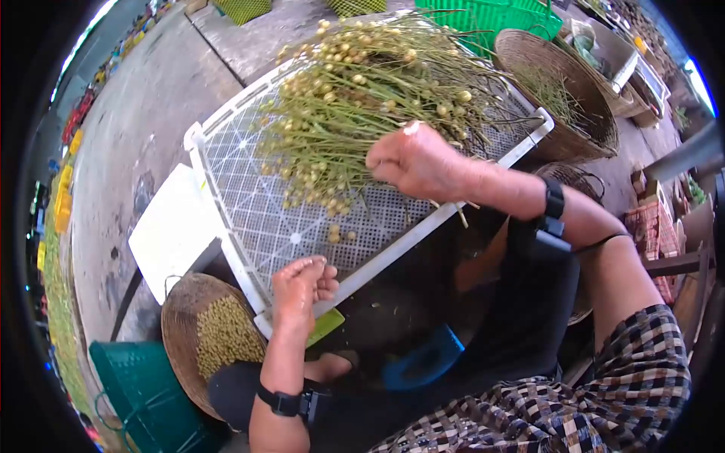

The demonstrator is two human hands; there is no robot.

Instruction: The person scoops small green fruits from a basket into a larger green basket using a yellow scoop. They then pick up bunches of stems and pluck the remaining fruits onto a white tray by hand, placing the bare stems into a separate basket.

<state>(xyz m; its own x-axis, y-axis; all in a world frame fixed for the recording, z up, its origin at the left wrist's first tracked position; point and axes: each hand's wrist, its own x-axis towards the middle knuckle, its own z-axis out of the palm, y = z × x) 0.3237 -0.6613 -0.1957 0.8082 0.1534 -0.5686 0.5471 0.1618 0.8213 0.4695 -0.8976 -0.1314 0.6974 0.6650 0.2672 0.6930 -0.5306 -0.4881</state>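
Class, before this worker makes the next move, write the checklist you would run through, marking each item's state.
1. Stems lie on the white tray: ok.
2. Tray free of loose round pods: not ok, a few lie near its front edge.
3. Basket beside the tray open at the top: ok.
4. Right hand gripping a stem: cannot tell, fingers curled.
5. Left hand empty: cannot tell, fingers curled.

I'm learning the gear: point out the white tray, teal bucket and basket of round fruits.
White tray point(393, 258), head view: near rim.
Teal bucket point(136, 375), head view: outer wall.
Basket of round fruits point(181, 325), head view: inner wall.
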